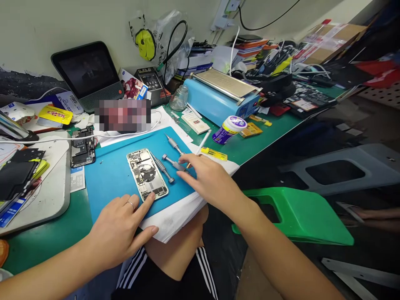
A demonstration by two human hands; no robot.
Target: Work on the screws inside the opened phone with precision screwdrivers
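Note:
A smartphone with its back off and inner parts bare (148, 173) lies on a blue mat (115, 166). The index fingertip of my left hand (120, 225) rests on the phone's lower end; its thumb stretches away and the other fingers bend, holding nothing. My right hand (208, 177) is over the mat's right side, thumb and index finger apart around the end of a grey screwdriver (171, 161). Another screwdriver (163, 168) lies beside the phone, and a third (173, 143) farther back. A thin white stick (203, 141) shows behind my right hand; its lower part is hidden.
A second opened phone (83, 146) lies left of the mat. Behind are a tablet-like screen (89, 71), a glass jar (179, 98), a blue machine with a flat metal top (215, 98) and a purple-white tub (229, 130). A green stool (309, 212) stands right of the table.

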